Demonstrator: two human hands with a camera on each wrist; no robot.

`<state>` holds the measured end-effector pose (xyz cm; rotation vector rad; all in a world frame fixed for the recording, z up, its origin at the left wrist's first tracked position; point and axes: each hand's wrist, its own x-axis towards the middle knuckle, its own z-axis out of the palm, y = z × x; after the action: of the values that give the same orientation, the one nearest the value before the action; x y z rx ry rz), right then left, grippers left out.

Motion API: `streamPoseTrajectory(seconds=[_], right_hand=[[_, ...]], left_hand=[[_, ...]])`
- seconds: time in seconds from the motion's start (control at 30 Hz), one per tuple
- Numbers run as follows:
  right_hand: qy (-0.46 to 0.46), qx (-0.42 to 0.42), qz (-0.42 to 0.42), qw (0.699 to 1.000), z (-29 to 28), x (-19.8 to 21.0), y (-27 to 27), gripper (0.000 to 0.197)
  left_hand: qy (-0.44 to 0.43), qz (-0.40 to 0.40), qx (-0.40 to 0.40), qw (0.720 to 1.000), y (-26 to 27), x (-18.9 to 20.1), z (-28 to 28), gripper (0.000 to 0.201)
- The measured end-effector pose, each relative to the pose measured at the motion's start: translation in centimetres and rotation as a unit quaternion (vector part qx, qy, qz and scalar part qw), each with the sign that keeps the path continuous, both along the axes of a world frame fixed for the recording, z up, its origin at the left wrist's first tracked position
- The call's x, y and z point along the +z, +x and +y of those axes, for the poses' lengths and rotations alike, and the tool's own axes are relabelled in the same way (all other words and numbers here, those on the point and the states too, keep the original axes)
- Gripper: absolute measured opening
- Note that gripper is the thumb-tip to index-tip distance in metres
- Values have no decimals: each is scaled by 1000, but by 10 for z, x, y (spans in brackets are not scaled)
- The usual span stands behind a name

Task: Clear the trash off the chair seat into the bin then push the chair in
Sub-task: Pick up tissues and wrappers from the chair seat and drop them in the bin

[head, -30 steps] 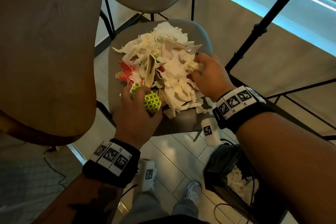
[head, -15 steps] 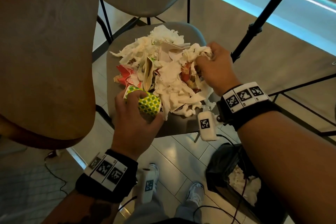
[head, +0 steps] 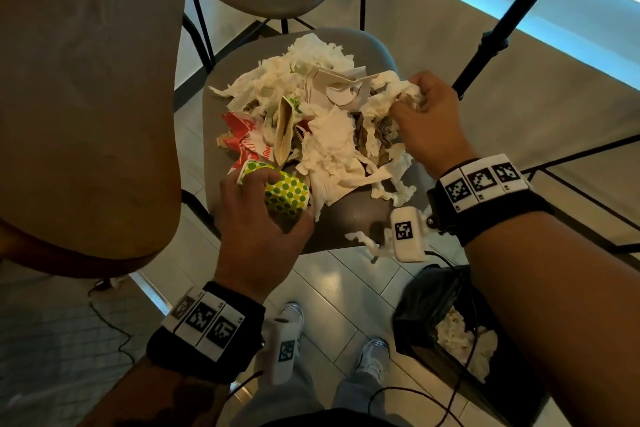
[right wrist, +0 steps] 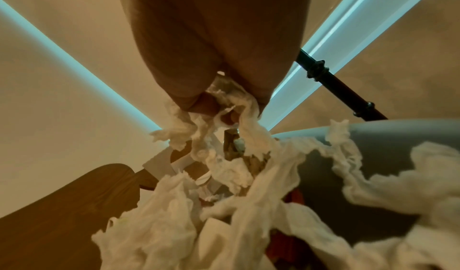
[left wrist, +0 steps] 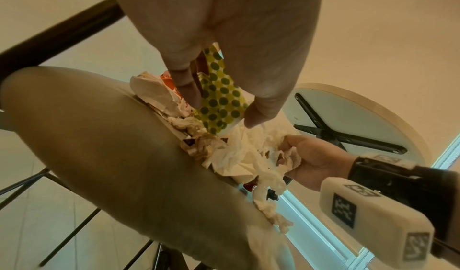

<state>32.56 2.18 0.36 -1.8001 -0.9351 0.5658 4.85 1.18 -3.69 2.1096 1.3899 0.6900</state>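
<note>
Mostly the trash pile [head: 322, 135] is still lying on the chair seat [head: 360, 218]; the bin [head: 460, 333], below the seat's near right corner, is holding some tissue. The left hand [head: 256, 236] is gripping a dotted cup [head: 287, 196]; the right hand [head: 429, 125] is clutching tissue [right wrist: 224, 105]. A tripod leg [head: 502, 24] is crossing beyond the seat.

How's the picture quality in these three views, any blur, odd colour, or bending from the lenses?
Head view: dim and warm, sharp on the trash pile, wide-angle bending of the table edge. Left wrist view: yellow cast, strong fisheye, left hand large and soft, near chair seat edge smeared. Right wrist view: right hand dark and backlit, tissue blurred near the lens.
</note>
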Motion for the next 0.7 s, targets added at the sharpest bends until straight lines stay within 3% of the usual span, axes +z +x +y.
streamPoseTrajectory(seconds=[0.13, 0.23, 0.43, 0.53, 0.63, 0.7], right_hand=[[31, -29, 46, 998, -9, 13, 5, 5], [69, -39, 51, 996, -32, 40, 9, 12], [89, -67, 31, 993, -145, 72, 36, 15], [43, -131, 62, 989, -221, 50, 57, 13], [-54, -216, 97, 970, -302, -7, 73, 26], [-120, -266, 134, 947, -355, -57, 76, 9]], left_hand=[[-2, -12, -4, 1000, 1, 5, 0, 69], [5, -49, -15, 999, 0, 18, -7, 69], [-40, -140, -89, 985, -2, 46, -40, 67], [-102, -135, -149, 974, 9, 48, -66, 71], [-172, -120, -229, 950, 40, 28, -93, 69], [-202, -84, -302, 928, 74, -2, -115, 68]])
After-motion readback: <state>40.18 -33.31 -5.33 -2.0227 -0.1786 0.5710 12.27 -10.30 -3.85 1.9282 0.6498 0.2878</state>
